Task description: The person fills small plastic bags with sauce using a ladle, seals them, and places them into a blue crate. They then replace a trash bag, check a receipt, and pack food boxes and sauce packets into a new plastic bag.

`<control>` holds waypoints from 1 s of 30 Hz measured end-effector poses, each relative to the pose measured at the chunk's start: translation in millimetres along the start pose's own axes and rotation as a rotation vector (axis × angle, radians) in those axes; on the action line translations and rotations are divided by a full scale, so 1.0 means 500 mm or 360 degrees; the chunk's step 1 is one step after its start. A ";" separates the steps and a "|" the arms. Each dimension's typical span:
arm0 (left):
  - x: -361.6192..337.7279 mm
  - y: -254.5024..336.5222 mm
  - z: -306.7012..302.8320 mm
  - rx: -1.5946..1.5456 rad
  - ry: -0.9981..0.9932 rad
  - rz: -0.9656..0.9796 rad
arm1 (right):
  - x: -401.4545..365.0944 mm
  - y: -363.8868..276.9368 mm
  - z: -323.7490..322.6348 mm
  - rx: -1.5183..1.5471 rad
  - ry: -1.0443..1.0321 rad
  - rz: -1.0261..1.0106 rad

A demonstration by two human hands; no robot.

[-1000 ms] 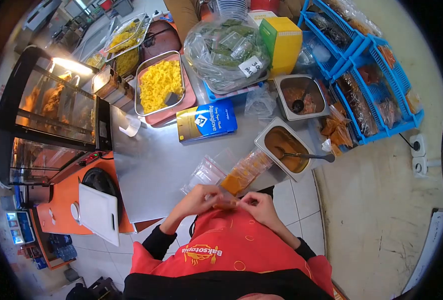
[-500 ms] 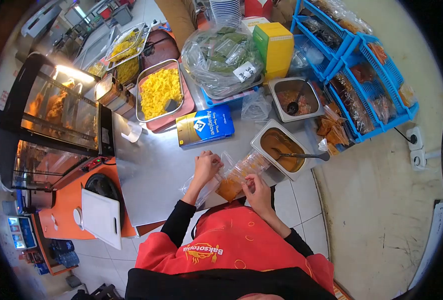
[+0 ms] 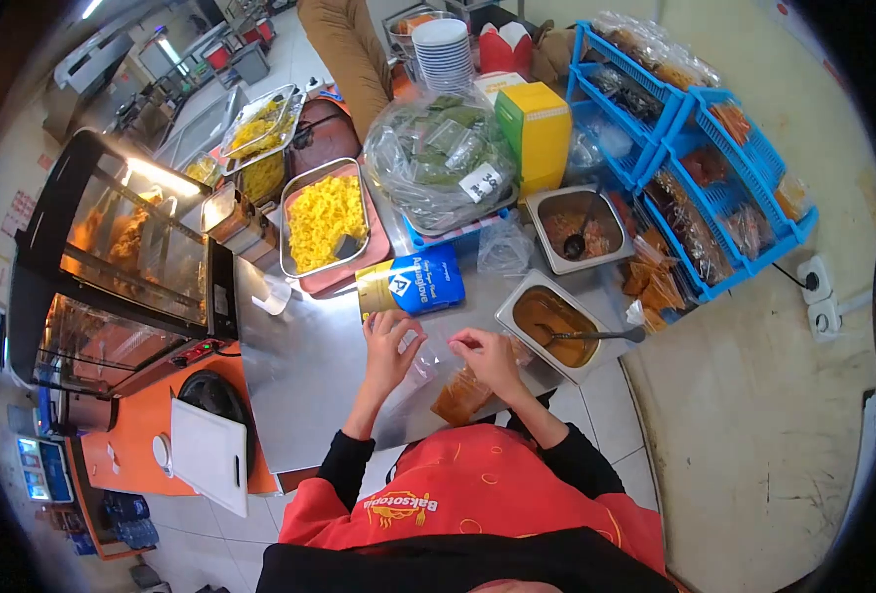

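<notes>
My left hand (image 3: pixel 388 348) is raised over the front of the steel counter, fingers curled toward the thumb at a clear plastic bag (image 3: pixel 422 368). Just to its right, my right hand (image 3: pixel 489 361) pinches thumb and forefinger together; whatever lies between those fingertips is too small to make out. Below the right hand are orange-brown sauce packets (image 3: pixel 460 397) in clear plastic, partly covered by the hand and wrist. A blue and yellow Aquaglove box (image 3: pixel 413 281) lies beyond the left fingertips. Close to the right hand stands a steel pan of brown sauce (image 3: pixel 546 314) with a ladle (image 3: pixel 601 335) in it.
Behind are another steel pan (image 3: pixel 581 232), a large bag of green packets (image 3: pixel 438 148), a yellow box (image 3: pixel 537 138) and a tray of yellow food (image 3: pixel 326 222). Blue baskets (image 3: pixel 714 188) stand right. A heated display case (image 3: pixel 126 267) and white cutting board (image 3: pixel 208 457) are left.
Both hands have lifted off the packets and away from my body. My right hand has moved up and slightly left, turning toward the left hand. The camera view has shifted a little.
</notes>
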State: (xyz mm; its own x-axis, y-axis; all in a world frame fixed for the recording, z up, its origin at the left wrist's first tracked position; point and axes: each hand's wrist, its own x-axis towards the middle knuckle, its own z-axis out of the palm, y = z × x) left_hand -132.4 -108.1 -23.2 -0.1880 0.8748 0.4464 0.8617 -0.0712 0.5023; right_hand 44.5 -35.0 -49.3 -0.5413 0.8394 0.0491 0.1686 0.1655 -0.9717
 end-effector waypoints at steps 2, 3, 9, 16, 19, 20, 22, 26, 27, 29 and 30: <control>0.000 0.030 -0.010 0.0219 0.0296 -0.0022 | -0.003 -0.010 -0.002 0.0004 -0.0085 0.0129; -0.008 0.036 -0.012 0.0142 0.0282 -0.0047 | -0.003 -0.014 -0.001 0.0050 -0.0142 0.0182; -0.017 0.045 0.003 -0.0490 -0.0602 -0.0198 | -0.014 -0.002 0.010 0.0288 -0.0356 0.0273; 0.009 0.041 0.002 -0.0941 -0.0677 -0.0513 | -0.002 -0.053 -0.007 -0.0087 -0.0430 -0.0008; 0.017 0.039 0.003 -0.1123 -0.0640 -0.0502 | -0.001 -0.076 -0.013 -0.0391 -0.0399 -0.0245; 0.018 0.037 0.001 -0.1105 -0.0665 -0.0496 | 0.000 -0.081 -0.014 -0.0393 -0.0399 -0.0277; 0.020 0.033 -0.005 -0.1068 -0.0714 -0.0488 | 0.002 -0.101 -0.021 -0.0324 -0.0472 -0.0058; 0.015 0.051 -0.008 -0.0879 -0.0539 -0.0398 | 0.015 -0.046 -0.018 -0.0052 -0.0532 0.0108; 0.014 0.056 -0.006 -0.0845 -0.0476 -0.0334 | 0.016 -0.071 -0.022 -0.0329 -0.0504 -0.0035; 0.017 0.063 -0.007 -0.0779 -0.0443 -0.0321 | 0.013 -0.141 -0.033 -0.0879 -0.0432 -0.0320; 0.019 0.066 -0.009 -0.0746 -0.0473 -0.0370 | 0.015 -0.136 -0.030 -0.0829 -0.0388 -0.0393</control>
State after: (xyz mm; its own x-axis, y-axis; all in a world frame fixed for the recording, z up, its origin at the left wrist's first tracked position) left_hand -107.9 -104.3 0.7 -0.1486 0.9845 0.0932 0.5016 -0.0063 0.8651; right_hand 41.5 -32.3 20.4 -0.7774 0.6123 0.1439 0.3608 0.6216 -0.6953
